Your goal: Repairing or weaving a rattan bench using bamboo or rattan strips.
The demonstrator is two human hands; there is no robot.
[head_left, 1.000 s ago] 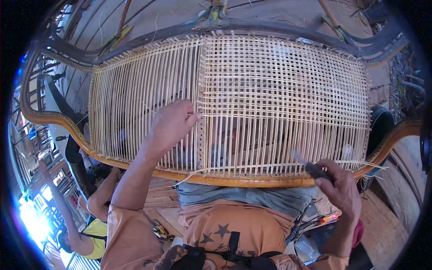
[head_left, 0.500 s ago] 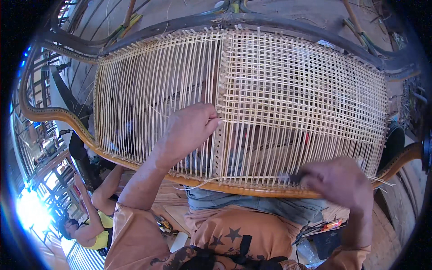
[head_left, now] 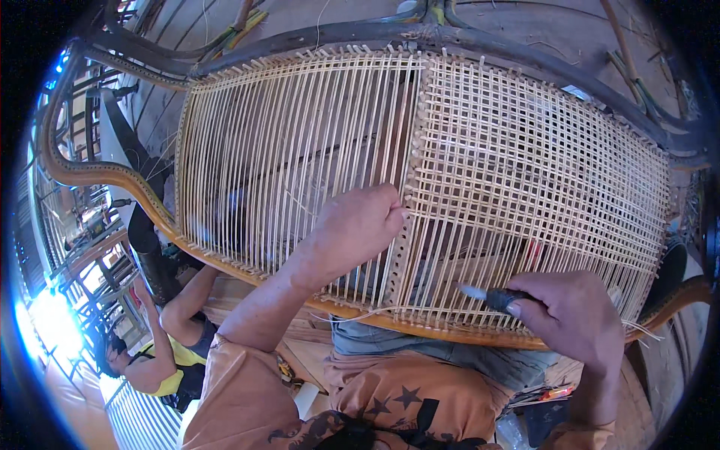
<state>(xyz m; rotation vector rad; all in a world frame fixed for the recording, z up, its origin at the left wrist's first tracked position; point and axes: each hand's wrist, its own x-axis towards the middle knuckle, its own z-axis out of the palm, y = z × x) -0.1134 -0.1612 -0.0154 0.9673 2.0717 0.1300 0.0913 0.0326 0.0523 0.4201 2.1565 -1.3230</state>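
Observation:
A wooden seat frame (head_left: pixel 442 332) with a cane panel lies across my lap. To the right of its drilled middle rail (head_left: pixel 400 259), woven cane (head_left: pixel 540 157) forms an open grid, with only lengthwise strands near the front. My left hand (head_left: pixel 356 225) is closed at the rail, by the lower edge of the weave; what its fingertips pinch is hidden. In my right hand (head_left: pixel 574 304) is a small knife (head_left: pixel 499 300) with a dark handle and short pale blade. Its blade points left, over the unwoven front strands.
On the left half, cane strands (head_left: pixel 277 150) run one way only. A loose cane end (head_left: pixel 645 330) sticks out at the right front. Dark curved frame parts (head_left: pixel 322 34) stand along the back. Another person in a yellow top (head_left: pixel 169 375) sits at lower left.
The whole scene has shifted right in the picture. My right hand and the knife, blurred before, have come closer to my left hand, which stays closed at the rail.

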